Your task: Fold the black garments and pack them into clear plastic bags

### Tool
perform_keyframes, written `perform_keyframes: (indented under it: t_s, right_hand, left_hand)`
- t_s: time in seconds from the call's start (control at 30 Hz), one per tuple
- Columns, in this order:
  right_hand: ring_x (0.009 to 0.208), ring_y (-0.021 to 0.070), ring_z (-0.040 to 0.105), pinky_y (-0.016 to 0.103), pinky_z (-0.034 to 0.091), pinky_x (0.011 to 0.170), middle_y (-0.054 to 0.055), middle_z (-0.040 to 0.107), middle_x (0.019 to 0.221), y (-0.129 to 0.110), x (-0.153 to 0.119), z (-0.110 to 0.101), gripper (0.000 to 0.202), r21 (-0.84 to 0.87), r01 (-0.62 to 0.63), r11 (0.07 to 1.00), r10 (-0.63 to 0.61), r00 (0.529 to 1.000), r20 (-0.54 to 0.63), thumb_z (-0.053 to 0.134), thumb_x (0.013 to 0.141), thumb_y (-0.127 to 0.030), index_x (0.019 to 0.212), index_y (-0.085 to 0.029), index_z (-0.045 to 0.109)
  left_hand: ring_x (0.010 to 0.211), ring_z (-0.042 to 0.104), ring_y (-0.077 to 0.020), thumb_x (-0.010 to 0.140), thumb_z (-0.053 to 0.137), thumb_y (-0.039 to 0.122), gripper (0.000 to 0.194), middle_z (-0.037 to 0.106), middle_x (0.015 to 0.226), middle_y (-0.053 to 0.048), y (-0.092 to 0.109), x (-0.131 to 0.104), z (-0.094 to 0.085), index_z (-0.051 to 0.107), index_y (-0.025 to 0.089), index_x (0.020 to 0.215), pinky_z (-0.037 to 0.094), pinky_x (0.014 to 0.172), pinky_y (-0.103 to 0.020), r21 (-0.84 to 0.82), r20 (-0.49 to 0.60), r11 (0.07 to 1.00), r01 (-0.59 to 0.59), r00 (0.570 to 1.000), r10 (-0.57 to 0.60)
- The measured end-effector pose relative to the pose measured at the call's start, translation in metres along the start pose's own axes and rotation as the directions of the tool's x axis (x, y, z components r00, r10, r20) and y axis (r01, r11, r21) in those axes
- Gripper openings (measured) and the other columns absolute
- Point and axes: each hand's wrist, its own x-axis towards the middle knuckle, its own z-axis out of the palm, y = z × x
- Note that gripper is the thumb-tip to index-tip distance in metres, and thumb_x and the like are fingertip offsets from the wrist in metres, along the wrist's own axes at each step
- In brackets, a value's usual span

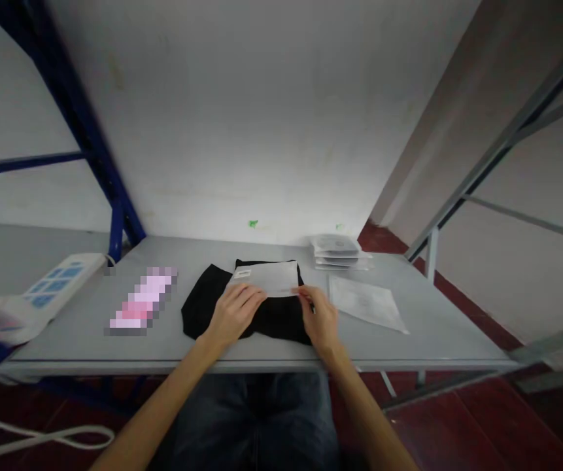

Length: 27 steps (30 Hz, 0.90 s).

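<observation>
The right hand [318, 319] pinches the near right corner of a pale, flat packet [274, 277], while the left hand [233, 313] touches its near edge, its grip unclear. The packet lies over soft black cloth [281, 319] on the desk [438, 333], probably light, bendable and slick, best held by its edges; beyond sits a stack of packets [336, 247].

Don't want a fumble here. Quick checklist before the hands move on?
1. Both hands on the plastic bag: ok. Left hand at its near left part, right hand at its near right corner.
2. Label facing up: ok.
3. Black cloth beneath the bag: ok, it shows on several sides.
4. Loose bag apart from the cloth: ok, off to the right.
5. Stack of bags squared up: not ok, edges uneven.
6. Plastic bag sealed: cannot tell.
</observation>
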Motion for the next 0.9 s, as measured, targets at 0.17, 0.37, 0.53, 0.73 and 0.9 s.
perform_keyframes:
  t_s: [0.17,0.37,0.53,0.73,0.9]
  right_hand:
    - [0.092,0.0215,0.075,0.035,0.063,0.08,0.005,0.079,0.101,0.022,0.007,-0.026,0.023,-0.025,-0.119,0.993,0.116,0.989,-0.094,0.052,0.104,-0.037,0.105,-0.023,0.07]
    - [0.091,0.0209,0.076,0.033,0.062,0.073,0.009,0.068,0.138,-0.007,0.002,-0.022,0.039,-0.276,-0.049,0.96,0.092,0.986,0.142,0.046,0.104,-0.023,0.139,-0.027,0.062]
    - [0.108,0.0211,0.074,0.029,0.062,0.08,0.005,0.068,0.139,-0.03,0.0,-0.006,0.04,-0.297,0.126,0.947,-0.027,0.949,0.315,0.049,0.104,-0.019,0.138,-0.031,0.066]
    - [0.113,0.023,0.071,0.038,0.06,0.096,0.005,0.074,0.129,-0.01,-0.007,-0.021,0.04,-0.264,0.132,0.955,-0.067,0.968,0.243,0.049,0.102,-0.014,0.129,-0.03,0.073]
    - [0.118,0.0264,0.069,0.048,0.056,0.102,0.008,0.074,0.128,0.03,-0.015,-0.057,0.036,-0.32,0.017,0.947,0.009,0.997,0.08,0.048,0.104,-0.022,0.128,-0.028,0.074]
  left_hand:
    - [0.092,0.069,-0.0208,0.1,0.06,0.017,0.009,0.077,0.099,-0.006,-0.021,-0.009,-0.013,0.068,0.02,0.099,0.057,0.085,-0.037,0.052,0.004,0.995,0.09,0.996,-0.091]
    - [0.089,0.071,-0.0167,0.103,0.057,0.018,0.01,0.073,0.101,-0.006,-0.014,-0.017,-0.006,0.066,0.019,0.103,0.059,0.083,-0.029,-0.005,0.022,0.99,0.138,0.99,-0.138]
    - [0.09,0.073,-0.0142,0.105,0.052,0.019,0.016,0.072,0.105,-0.007,0.004,-0.016,0.001,0.067,0.021,0.11,0.06,0.079,-0.023,-0.066,0.066,0.994,0.086,0.995,-0.081]
    - [0.089,0.073,-0.0138,0.104,0.053,0.02,0.018,0.072,0.11,-0.007,0.008,-0.012,0.0,0.069,0.021,0.112,0.06,0.078,-0.023,-0.086,0.078,0.994,0.06,0.996,-0.053]
    - [0.093,0.072,-0.018,0.103,0.056,0.027,0.016,0.072,0.107,-0.008,0.005,-0.013,-0.002,0.07,0.02,0.108,0.06,0.078,-0.028,-0.064,0.128,0.989,0.133,0.984,-0.124]
